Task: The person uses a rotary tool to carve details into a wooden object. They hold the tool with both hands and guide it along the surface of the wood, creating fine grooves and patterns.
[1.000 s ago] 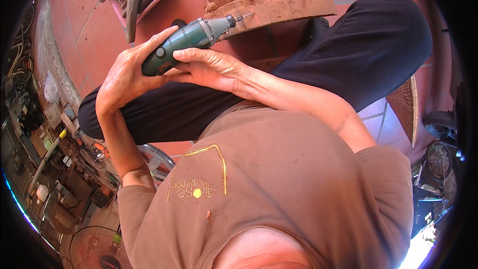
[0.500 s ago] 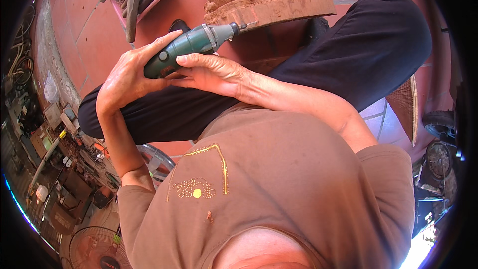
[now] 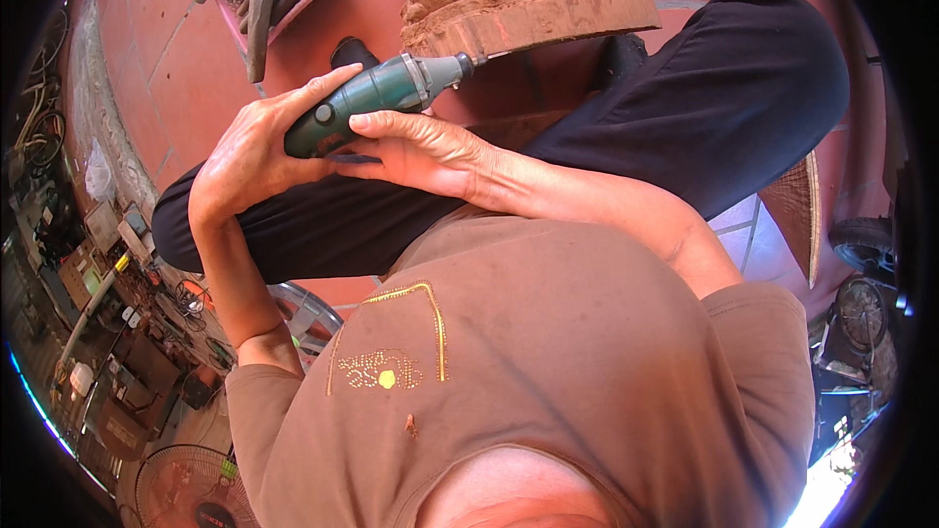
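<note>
A dark green rotary tool point(image 3: 377, 98) with a grey nose and a thin metal bit lies across both my hands in front of my body. My left hand point(image 3: 256, 145) wraps round its rear end, thumb and fingers on opposite sides. Against the near side of its body is my right hand point(image 3: 425, 152), with the thumb on the casing and the other fingers partly hidden beneath. The bit points right, just in front of the base of a brown carved wooden piece point(image 3: 538, 15). Whether the bit touches the wood I cannot tell.
A pink basket point(image 3: 242, 34) of wooden-handled tools stands at the far left on red floor tiles point(image 3: 156, 49). My crossed legs in dark trousers point(image 3: 714, 88) flank the work. Clutter and a fan point(image 3: 191, 489) are at the left; a wheel point(image 3: 866, 242) is at the right.
The rotary tool's nose has dipped slightly toward me and moved a little to the right. Both hands keep nearly the same hold.
</note>
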The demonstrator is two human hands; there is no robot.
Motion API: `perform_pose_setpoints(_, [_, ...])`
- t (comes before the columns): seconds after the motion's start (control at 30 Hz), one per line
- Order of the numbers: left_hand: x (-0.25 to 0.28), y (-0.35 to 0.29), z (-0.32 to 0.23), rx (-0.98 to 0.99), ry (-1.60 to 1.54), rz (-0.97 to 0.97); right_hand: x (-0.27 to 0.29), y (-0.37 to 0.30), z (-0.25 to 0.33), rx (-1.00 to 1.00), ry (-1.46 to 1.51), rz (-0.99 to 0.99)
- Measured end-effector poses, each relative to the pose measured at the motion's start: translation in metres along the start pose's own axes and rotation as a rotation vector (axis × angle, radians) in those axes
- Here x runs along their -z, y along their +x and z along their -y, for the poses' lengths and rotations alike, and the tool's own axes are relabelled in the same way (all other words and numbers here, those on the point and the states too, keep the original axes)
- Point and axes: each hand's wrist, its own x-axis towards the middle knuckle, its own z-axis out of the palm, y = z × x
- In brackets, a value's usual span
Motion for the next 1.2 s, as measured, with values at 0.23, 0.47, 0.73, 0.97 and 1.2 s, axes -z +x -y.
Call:
perform_pose_setpoints(0.23, [-0.001,-0.002,0.002,-0.005,0.002,-0.01,-0.001,0.001,-0.002,-0.023,0.009,-0.01])
perform_pose_setpoints(0.47, [0.0,-0.002,0.0,-0.024,-0.01,-0.04,-0.002,0.004,0.001,-0.006,-0.014,0.007])
perform_pose_setpoints(0.73, [0.0,-0.001,0.004,-0.031,0.0,-0.081,0.004,0.013,0.005,-0.005,-0.038,0.027])
perform_pose_setpoints(0.97, [0.002,-0.001,0.001,0.013,-0.008,-0.042,0.002,0.01,0.004,0.007,-0.03,0.026])
perform_pose_setpoints(1.2, [0.001,-0.002,-0.001,-0.033,-0.018,-0.058,0.0,0.007,0.003,-0.003,-0.024,0.016])
